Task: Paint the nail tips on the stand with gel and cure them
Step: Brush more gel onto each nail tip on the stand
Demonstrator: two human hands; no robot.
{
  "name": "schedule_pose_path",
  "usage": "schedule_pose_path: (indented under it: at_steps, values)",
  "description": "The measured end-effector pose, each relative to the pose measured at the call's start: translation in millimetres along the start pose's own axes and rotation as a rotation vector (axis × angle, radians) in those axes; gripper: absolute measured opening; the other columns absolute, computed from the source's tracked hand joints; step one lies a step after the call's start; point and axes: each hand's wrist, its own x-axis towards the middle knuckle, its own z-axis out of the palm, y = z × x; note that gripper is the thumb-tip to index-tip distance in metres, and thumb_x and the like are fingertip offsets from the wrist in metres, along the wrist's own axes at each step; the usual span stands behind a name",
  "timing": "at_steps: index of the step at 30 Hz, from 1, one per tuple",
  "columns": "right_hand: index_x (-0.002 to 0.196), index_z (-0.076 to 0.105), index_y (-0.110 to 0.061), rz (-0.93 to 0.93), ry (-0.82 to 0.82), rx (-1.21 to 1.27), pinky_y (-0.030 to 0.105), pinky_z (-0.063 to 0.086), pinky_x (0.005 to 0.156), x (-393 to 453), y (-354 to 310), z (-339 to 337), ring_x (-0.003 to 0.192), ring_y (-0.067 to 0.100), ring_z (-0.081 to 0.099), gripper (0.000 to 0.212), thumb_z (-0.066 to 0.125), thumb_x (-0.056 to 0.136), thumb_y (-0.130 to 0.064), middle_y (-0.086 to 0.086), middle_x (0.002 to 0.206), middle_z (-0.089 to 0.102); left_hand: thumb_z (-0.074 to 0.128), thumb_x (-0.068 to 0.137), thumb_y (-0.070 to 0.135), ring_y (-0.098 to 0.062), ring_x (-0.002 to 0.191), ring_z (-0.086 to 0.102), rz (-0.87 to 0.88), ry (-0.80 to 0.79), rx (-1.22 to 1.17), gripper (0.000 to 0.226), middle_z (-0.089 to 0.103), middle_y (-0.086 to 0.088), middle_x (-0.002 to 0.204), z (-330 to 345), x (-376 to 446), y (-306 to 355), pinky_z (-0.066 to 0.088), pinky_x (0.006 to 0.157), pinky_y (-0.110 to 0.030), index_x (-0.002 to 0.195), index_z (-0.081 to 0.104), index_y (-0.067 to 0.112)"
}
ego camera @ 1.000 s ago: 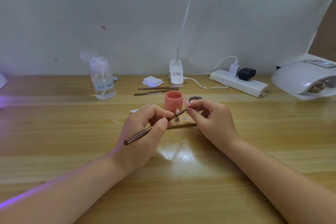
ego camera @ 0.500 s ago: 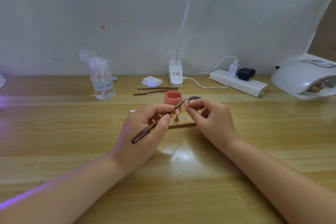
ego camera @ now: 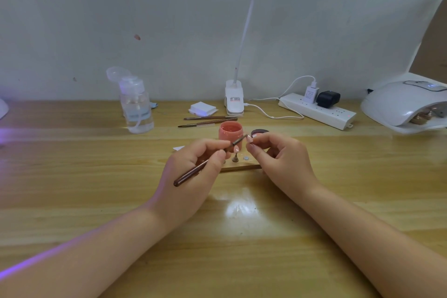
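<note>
— At the middle of the wooden worktop [ego camera: 96, 176], what did the task's things look like?

— A small wooden stand [ego camera: 242, 166] lay flat between the two hands. One pale pink nail tip [ego camera: 236, 149] stood on a short peg on it, and a bare silver disc [ego camera: 246, 158] sat just beside that peg. Behind the stand was an open coral-pink gel jar [ego camera: 230, 133], with its dark lid [ego camera: 259, 131] lying to the right.

— And the hands?

— The left hand [ego camera: 191, 176] was curled round a slim brown gel brush [ego camera: 208, 161], thumb and fingers pinching its shaft, the handle slanting down to the left and the bristle end up by the jar. The right hand [ego camera: 283, 159] pinched a second pale pink nail tip [ego camera: 249, 138] between thumb and forefinger, right at the brush's tip; whether bristles touched it, I couldn't tell.

— Anything farther back?

— Two spare brushes [ego camera: 208, 121], a white pad stack [ego camera: 202, 108], a clear pump bottle [ego camera: 136, 106], a clip lamp [ego camera: 234, 100], a power strip [ego camera: 319, 110], and a white curing lamp [ego camera: 406, 104] at the far right.
</note>
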Motion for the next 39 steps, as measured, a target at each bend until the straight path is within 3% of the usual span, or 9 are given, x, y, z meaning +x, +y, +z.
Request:
schedule_pose_path:
  at_steps: [4,10,13,17,20,27,31,36,39]
  values:
    - [0.084,0.070,-0.029,-0.001,-0.002,0.004,0.047,0.053,0.058,0.6,0.5,0.0,0.056,0.024,0.057,0.016,0.072,0.085,-0.013,-0.012,0.071,0.065,0.055,0.082,0.032,-0.018,0.089,0.068,0.013,-0.047,-0.069,0.024,0.072,0.004,0.087,-3.0,-1.7,-0.9,0.053,0.083,-0.037,0.094,0.070,0.017]
    - [0.083,0.069,-0.032,-0.006,-0.009,0.016,0.048,0.052,0.057,0.3,-0.4,-0.3,0.055,0.027,0.057,0.017,0.072,0.085,-0.015,-0.014,0.069,0.065,0.055,0.088,0.021,-0.007,0.086,0.068,-0.031,-0.010,-0.101,0.018,0.075,0.003,0.089,-1.7,0.7,-3.4,0.051,0.079,-0.021,0.098,0.069,0.016]
    - [0.081,0.069,-0.031,-0.004,-0.012,0.029,0.046,0.052,0.057,0.3,-1.3,-0.3,0.053,0.011,0.054,0.017,0.072,0.085,-0.014,-0.012,0.074,0.068,0.053,0.089,0.022,-0.003,0.085,0.067,-0.058,0.007,-0.110,0.021,0.075,0.006,0.092,-0.2,1.5,-2.9,0.049,0.077,-0.016,0.103,0.068,0.018]
    - [0.080,0.068,-0.032,0.002,-0.010,0.026,0.043,0.052,0.056,0.0,-1.4,-0.5,0.054,0.025,0.056,0.018,0.073,0.085,-0.015,-0.013,0.072,0.067,0.054,0.089,0.023,0.001,0.082,0.066,-0.056,0.035,-0.091,0.020,0.074,0.012,0.093,-0.6,1.0,-0.5,0.048,0.075,-0.012,0.103,0.068,0.025]
    - [0.079,0.066,-0.037,-0.006,0.006,0.000,0.040,0.052,0.057,-0.1,-1.1,-0.6,0.055,0.024,0.059,0.023,0.073,0.084,-0.016,-0.011,0.072,0.067,0.057,0.089,0.020,0.002,0.084,0.066,-0.038,0.022,-0.066,0.021,0.075,0.015,0.092,-1.0,0.2,0.9,0.047,0.074,-0.010,0.105,0.071,0.023]
    - [0.080,0.066,-0.034,0.011,0.012,-0.012,0.031,0.048,0.056,0.5,-0.4,0.1,0.055,0.020,0.058,0.021,0.073,0.084,-0.015,-0.012,0.069,0.065,0.057,0.080,0.031,-0.018,0.086,0.069,-0.004,0.009,-0.073,0.019,0.073,0.004,0.084,-3.4,-2.2,2.0,0.054,0.081,-0.034,0.090,0.070,0.022]
    - [0.082,0.069,-0.029,0.013,0.003,0.004,0.033,0.050,0.056,0.2,0.2,-0.1,0.053,0.020,0.057,0.014,0.073,0.085,-0.016,-0.007,0.073,0.068,0.058,0.087,0.023,-0.006,0.087,0.068,-0.021,0.007,-0.051,0.017,0.074,0.012,0.090,-1.8,-0.7,4.0,0.051,0.076,-0.020,0.100,0.070,0.026]
    - [0.077,0.066,-0.037,0.017,0.025,0.017,0.040,0.054,0.058,0.8,-0.6,0.2,0.053,0.011,0.055,0.024,0.072,0.084,-0.015,-0.014,0.068,0.065,0.059,0.084,0.021,-0.023,0.087,0.065,-0.033,-0.047,-0.013,0.020,0.072,-0.001,0.093,-1.2,-1.2,5.1,0.053,0.079,-0.035,0.100,0.071,0.024]
    - [0.077,0.065,-0.039,0.016,0.026,0.016,0.042,0.055,0.058,0.7,-0.1,0.1,0.054,0.018,0.058,0.025,0.073,0.084,-0.016,-0.013,0.069,0.066,0.056,0.084,0.019,-0.023,0.089,0.065,-0.044,-0.028,-0.048,0.019,0.074,0.004,0.091,-2.9,-1.9,5.5,0.052,0.080,-0.032,0.097,0.070,0.020]
